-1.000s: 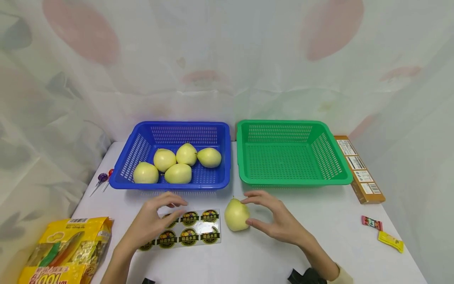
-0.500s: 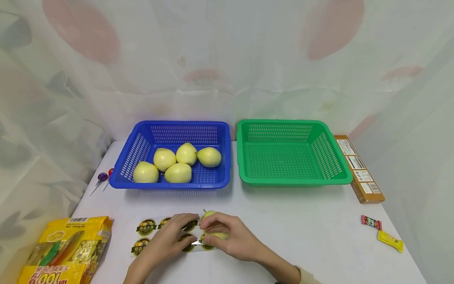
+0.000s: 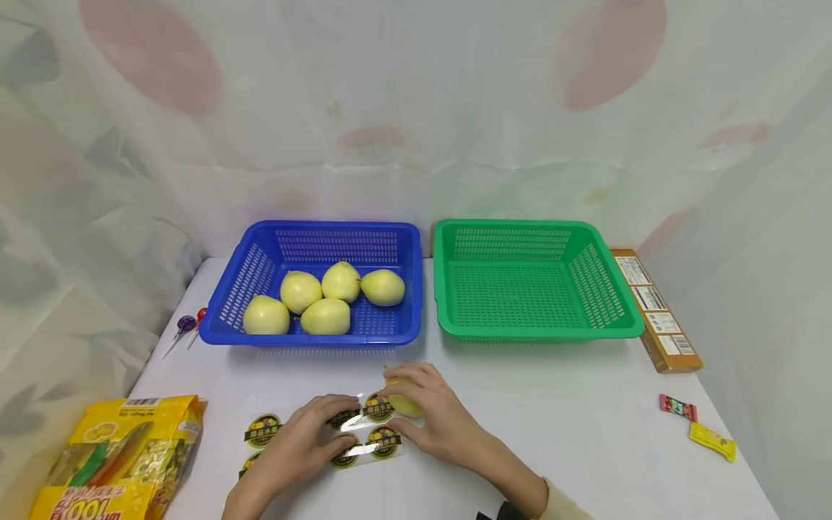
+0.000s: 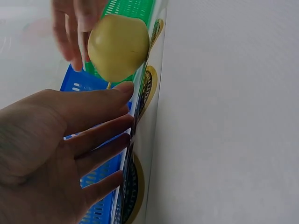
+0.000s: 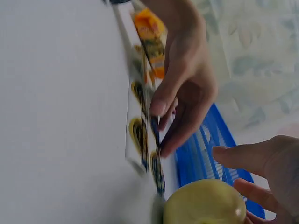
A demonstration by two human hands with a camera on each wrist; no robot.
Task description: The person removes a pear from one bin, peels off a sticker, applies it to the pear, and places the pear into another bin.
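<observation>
- Whitish cloth printed in pale pink and grey (image 3: 292, 94) hangs behind the white table (image 3: 585, 433).
- A blue rectangular plastic basket (image 3: 312, 339), far side on the left, holds five pale yellow-green pears (image 3: 325, 316).
- A green slotted plastic basket (image 3: 539, 333) stands just beside it, to the right.
- A glossy yellow printed bag (image 3: 123, 448) lies at the near left.
- A long brown cardboard box with white labels (image 3: 658, 310) lies along the green basket's right side.
- A clear sheet of round black-and-gold stickers (image 3: 383, 440) lies in front of the blue basket.
- The left hand (image 3: 299, 448) rests its fingertips on that sheet, fingers nearly straight.
- The right hand (image 3: 448, 422) is loosely spread about a single pale yellow-green pear (image 3: 406, 406), thumb clear of it; whether the fingers touch, I can't tell.
- That pear is at the sheet's right end.
- Small wrapped sweets, one red (image 3: 678, 406), one yellow (image 3: 712, 441), lie at right.
- Purple (image 3: 186, 323) and red (image 3: 201, 313) lollipops lie at left.
</observation>
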